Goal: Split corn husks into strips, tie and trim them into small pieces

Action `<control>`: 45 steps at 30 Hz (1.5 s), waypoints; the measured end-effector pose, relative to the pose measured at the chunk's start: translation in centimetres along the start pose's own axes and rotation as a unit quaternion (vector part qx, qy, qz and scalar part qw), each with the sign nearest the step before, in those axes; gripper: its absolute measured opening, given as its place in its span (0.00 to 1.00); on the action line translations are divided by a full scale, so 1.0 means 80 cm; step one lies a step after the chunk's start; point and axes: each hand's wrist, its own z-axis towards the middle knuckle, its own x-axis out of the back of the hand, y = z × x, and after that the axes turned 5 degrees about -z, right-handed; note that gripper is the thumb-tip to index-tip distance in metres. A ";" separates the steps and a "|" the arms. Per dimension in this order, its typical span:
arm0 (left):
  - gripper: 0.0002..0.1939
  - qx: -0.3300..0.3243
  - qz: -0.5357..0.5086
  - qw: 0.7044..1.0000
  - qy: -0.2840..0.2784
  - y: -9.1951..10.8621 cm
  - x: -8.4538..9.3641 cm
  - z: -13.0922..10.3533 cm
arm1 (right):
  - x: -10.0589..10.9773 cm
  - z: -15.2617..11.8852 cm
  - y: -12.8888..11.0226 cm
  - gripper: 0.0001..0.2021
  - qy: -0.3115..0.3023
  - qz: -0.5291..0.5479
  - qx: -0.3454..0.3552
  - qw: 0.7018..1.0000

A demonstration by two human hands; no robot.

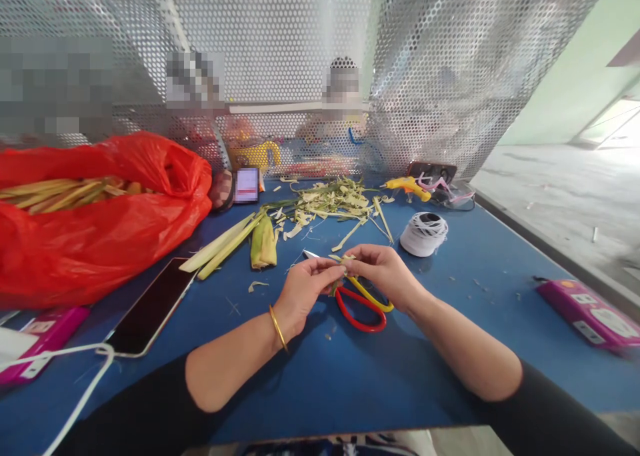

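Note:
My left hand (313,279) and my right hand (380,269) meet over the middle of the blue table, both with fingertips pinched. Between them is a small piece of pale green plant strip (336,287), mostly hidden by the fingers. Scissors with one red and one yellow handle (361,313) lie on the table just under my hands, the blade tip showing left of them. To the left rest a cut chunk of green stalk (263,243) and long pale stalk strips (225,246). A heap of shredded plant peelings (335,199) lies beyond my hands.
At left bulges a red plastic bag (165,223) of stalks, beside a dark phone (150,309) and white cable (95,383). At right are a white yarn ball (424,235), yellow glue gun (409,187), glasses (445,193) and purple pack (590,313). A perforated metal screen (280,49) stands behind.

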 end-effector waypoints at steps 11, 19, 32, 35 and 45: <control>0.09 -0.024 -0.057 0.995 0.077 0.005 0.003 0.006 | 0.001 0.003 -0.001 0.18 0.097 0.016 0.015 0.995; 0.11 -0.052 -0.071 0.988 0.127 0.006 0.006 0.007 | -0.007 -0.004 0.002 0.14 -0.094 -0.008 -0.099 0.991; 0.12 -0.219 -0.004 0.956 0.193 0.042 0.039 0.037 | 0.011 -0.001 -0.006 0.11 -0.092 0.039 -0.072 0.992; 0.11 -0.229 -0.007 0.952 0.201 0.054 0.048 0.041 | 0.018 0.008 -0.006 0.16 0.031 0.096 -0.030 0.994; 0.09 -0.283 0.191 0.906 0.251 0.117 0.128 0.053 | 0.000 -0.011 -0.004 0.11 -0.044 -0.659 0.097 0.745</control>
